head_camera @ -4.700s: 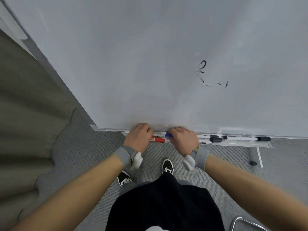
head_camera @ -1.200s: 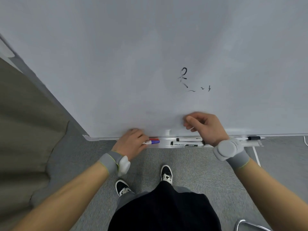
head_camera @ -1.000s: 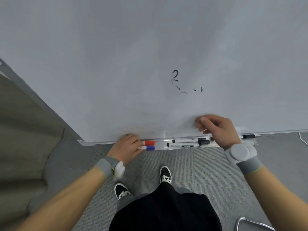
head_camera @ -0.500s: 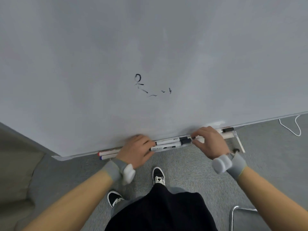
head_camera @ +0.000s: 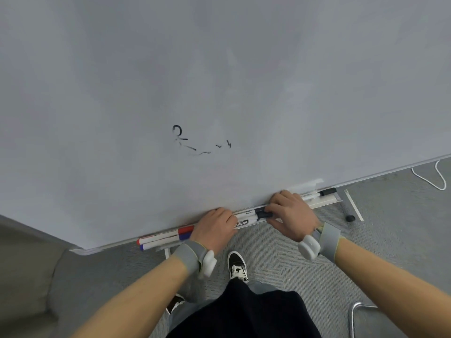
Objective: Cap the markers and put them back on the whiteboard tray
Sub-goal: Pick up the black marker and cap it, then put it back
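Five markers lie on the tray (head_camera: 324, 203): one red (head_camera: 163, 236), one blue (head_camera: 162, 242), three black (head_camera: 245, 222). Two hands (head_camera: 214, 230). Two shoes (head_camera: 237, 264).

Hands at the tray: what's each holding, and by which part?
Left hand grips the barrel end of a black marker; right hand pinches its black cap. Whether it is lifted off the tray cannot be told.

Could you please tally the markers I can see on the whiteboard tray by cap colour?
Red-capped marker: 1
Blue-capped marker: 1
Black-capped markers: 3, two between the hands, one at the tray's right end
Total: 5
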A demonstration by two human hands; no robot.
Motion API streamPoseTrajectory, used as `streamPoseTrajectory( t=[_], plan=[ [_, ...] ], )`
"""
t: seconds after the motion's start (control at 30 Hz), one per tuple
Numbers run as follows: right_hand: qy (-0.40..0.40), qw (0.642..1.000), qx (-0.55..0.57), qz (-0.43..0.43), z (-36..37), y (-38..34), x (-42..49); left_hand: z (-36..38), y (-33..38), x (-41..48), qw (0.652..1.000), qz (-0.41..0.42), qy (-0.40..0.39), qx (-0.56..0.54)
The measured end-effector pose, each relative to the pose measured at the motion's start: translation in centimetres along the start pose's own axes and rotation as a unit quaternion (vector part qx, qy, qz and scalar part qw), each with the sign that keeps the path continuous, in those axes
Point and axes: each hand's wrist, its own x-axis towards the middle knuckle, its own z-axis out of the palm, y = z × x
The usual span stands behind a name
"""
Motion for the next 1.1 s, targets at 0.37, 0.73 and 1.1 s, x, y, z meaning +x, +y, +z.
streamPoseTrajectory(
  t=[0.37,0.73,1.1],
  plan=[
    [0.031,0.987,0.150,0.041,-1.6,0.4,-0.9,-2.4,-0.1,-1.7,0.992,-0.032,0.080,-0.094],
    [0.020,0.943,0.327,0.064,-4.4,-1.4,-1.0,-5.1,1.2,-1.9,0.984,-0.026,0.074,-0.159],
    [-0.009,0.869,0.485,0.094,-4.9,-2.1,-1.1,-6.4,1.8,-0.9,0.975,-0.013,0.082,-0.205]
  ],
)
